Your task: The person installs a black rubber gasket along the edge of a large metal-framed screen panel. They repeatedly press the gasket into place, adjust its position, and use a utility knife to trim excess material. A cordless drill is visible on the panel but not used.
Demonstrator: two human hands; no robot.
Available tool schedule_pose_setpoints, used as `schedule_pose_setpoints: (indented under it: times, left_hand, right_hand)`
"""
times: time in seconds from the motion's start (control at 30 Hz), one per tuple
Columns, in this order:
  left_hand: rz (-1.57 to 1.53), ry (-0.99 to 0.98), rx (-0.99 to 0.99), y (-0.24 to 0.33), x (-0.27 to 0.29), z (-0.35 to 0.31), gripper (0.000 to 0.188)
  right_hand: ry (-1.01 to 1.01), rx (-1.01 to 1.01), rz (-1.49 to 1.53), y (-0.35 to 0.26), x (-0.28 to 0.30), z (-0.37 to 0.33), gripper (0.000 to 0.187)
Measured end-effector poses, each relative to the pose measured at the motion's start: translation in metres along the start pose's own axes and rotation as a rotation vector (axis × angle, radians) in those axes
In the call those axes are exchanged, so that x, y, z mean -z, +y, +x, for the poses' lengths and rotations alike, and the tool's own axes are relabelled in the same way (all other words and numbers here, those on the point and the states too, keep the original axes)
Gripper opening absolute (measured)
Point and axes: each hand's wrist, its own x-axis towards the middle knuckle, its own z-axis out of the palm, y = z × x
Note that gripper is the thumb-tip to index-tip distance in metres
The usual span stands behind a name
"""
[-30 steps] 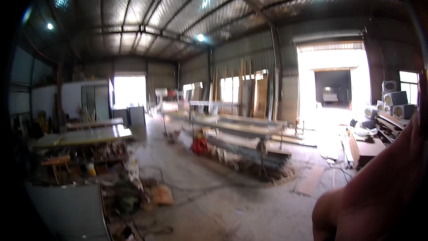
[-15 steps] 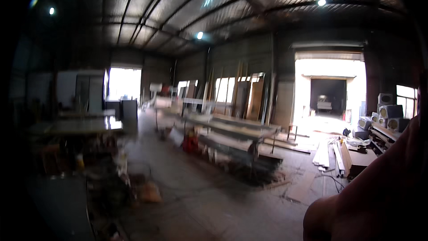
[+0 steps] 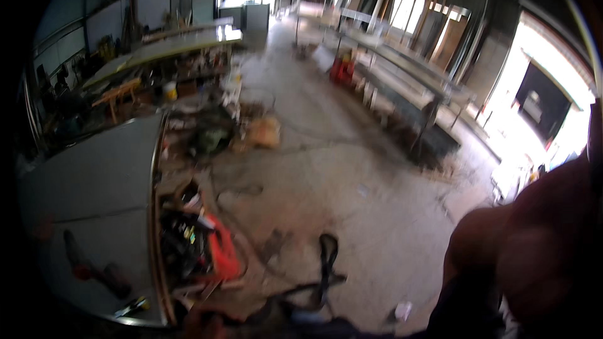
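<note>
At the lower edge, a blurred, dim skin-coloured shape, apparently my left hand [image 3: 204,324], is beside the corner of a grey panel. Its fingers are smeared, so its grip does not show. Dark straps [image 3: 326,263] rise into view just right of it, one forming a loop. My bent right arm fills the right side with the elbow outward; the right hand is outside the picture. On the large grey panel [image 3: 107,182] at left lie a dark hand tool with a reddish part [image 3: 94,270] and a small yellow-and-black tool [image 3: 133,306].
Beside the panel, an open box [image 3: 188,245] of tools stands next to a red-orange object [image 3: 225,248]. Cables cross the concrete floor [image 3: 352,194]. A long workbench [image 3: 402,56] stands at right, another table [image 3: 176,44] at far left. A bright doorway [image 3: 546,81] is at right.
My view has tilted down and turned right side downward. The floor, tool box, panel tools and straps have come into view; the ceiling has left it. My right arm stays bent at the right.
</note>
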Motion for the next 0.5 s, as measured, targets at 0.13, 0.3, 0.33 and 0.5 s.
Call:
schedule_pose_setpoints:
  times: [0.13, 0.3, 0.33, 0.5]
  left_hand:
    - [-0.16, 0.025, 0.008, -0.004, -0.033, 0.033, 0.013]
    - [-0.133, 0.094, -0.027, 0.009, -0.047, 0.044, 0.014]
    - [-0.107, 0.115, -0.062, 0.01, -0.051, 0.047, 0.014]
    - [-0.09, 0.218, -0.01, 0.005, -0.046, 0.042, 0.019]
  right_hand:
    - [-0.181, -0.008, 0.604, -0.05, -0.096, -0.032, 0.042]
    - [-1.103, -0.419, 1.439, -0.149, -0.128, -0.2, 0.055]
    - [-1.249, -0.489, 1.469, -0.17, -0.112, -0.233, 0.06]
    - [-1.427, -0.806, 1.854, -0.257, -0.062, -0.291, 0.053]
